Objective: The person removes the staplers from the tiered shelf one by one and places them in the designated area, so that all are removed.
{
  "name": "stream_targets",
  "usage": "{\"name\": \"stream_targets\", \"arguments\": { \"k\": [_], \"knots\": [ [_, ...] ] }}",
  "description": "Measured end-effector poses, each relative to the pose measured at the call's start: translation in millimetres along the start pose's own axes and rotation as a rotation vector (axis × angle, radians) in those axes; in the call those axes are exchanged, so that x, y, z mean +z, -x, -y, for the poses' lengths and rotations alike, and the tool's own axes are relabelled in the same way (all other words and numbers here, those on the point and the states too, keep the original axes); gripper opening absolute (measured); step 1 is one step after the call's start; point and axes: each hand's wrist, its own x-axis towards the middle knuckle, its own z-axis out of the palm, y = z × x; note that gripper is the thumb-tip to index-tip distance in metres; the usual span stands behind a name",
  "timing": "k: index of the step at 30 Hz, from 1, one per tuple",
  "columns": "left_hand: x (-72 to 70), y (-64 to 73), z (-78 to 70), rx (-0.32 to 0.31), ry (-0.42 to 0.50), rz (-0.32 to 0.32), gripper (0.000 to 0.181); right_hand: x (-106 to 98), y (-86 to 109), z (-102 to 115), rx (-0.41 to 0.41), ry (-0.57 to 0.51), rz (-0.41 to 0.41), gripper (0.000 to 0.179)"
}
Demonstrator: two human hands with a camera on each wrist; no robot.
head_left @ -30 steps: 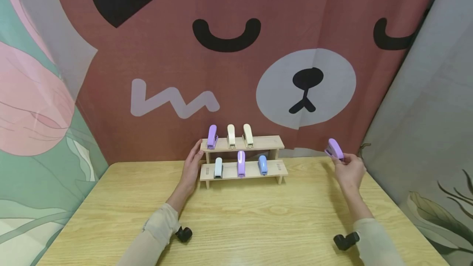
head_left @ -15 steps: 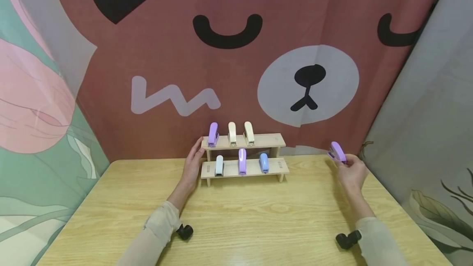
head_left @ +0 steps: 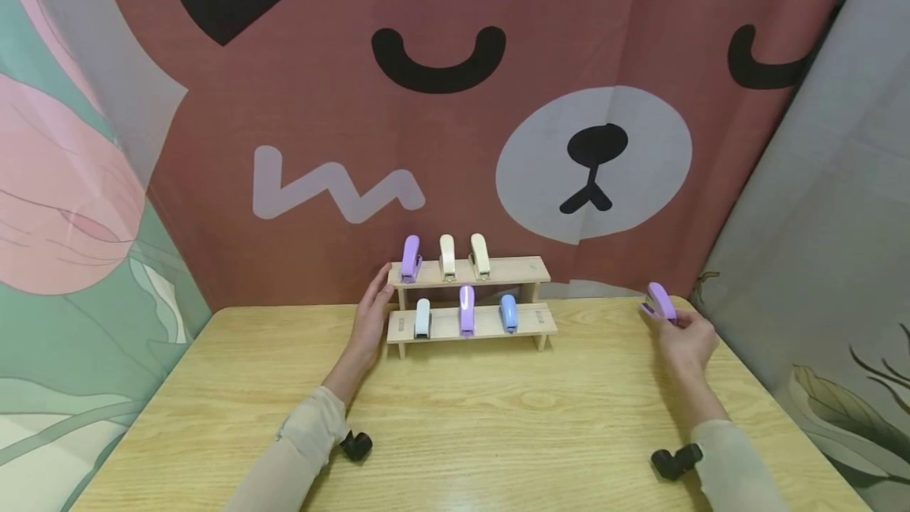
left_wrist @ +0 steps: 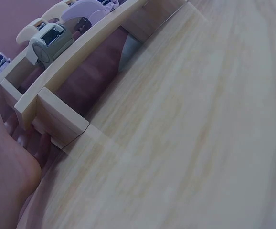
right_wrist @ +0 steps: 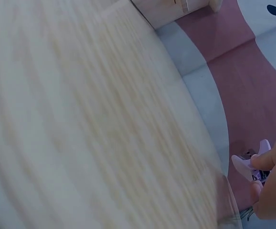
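Note:
My right hand (head_left: 690, 342) pinches a purple stapler (head_left: 663, 301) above the table's back right. In the right wrist view thumb and fingers hold the stapler (right_wrist: 244, 167) at one end, its two arms spread apart. My left hand (head_left: 370, 318) touches the left end of a two-step wooden stand (head_left: 513, 269), fingers extended along its side. The upper step bears a purple stapler (head_left: 411, 259) and two cream staplers (head_left: 447, 257). On the lower step stand a pale blue stapler (head_left: 423, 318), a purple stapler (head_left: 466, 310) and a blue stapler (head_left: 508, 313).
The stand sits near the back edge of a light wooden table (head_left: 455, 417). Behind it hangs a reddish-brown curtain (head_left: 320, 109) with a bear face. A grey curtain (head_left: 803, 220) borders the right side and a flowered green one (head_left: 64, 322) the left.
My right hand has moved slightly right and down with the purple stapler. The left hand stays at the stand, and the staplers on it keep their places. The head view has shifted a little.

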Motion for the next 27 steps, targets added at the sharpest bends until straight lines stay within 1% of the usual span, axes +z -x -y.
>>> {"name": "stream_targets", "arguments": {
  "k": [3, 9, 13, 16, 22, 27],
  "knots": [
    [0.7, -0.1, -0.4, -0.009, 0.0, -0.002, 0.054, -1, -1.5, -3, 0.011, -0.002, -0.004, 0.04],
    [1.1, -0.2, -1.1, -0.014, 0.008, 0.002, 0.054, -3, -6.8, -9, 0.025, -0.005, 0.004, 0.044],
    [0.6, 0.8, -1.3, -0.021, 0.009, 0.004, 0.054, -1, -7.6, -12, 0.013, 0.003, 0.003, 0.037],
    [0.2, 0.7, -1.4, -0.02, 0.007, 0.007, 0.055, 0, -7.4, -13, 0.011, 0.009, -0.004, 0.035],
    [0.2, -0.2, -0.6, -0.012, -0.008, 0.005, 0.054, 0, -8.0, -16, 0.009, 0.02, 0.001, 0.037],
    [0.2, 0.7, -0.7, -0.013, -0.006, 0.005, 0.055, 1, -7.5, -19, 0.031, 0.035, -0.001, 0.038]
  ]
}}
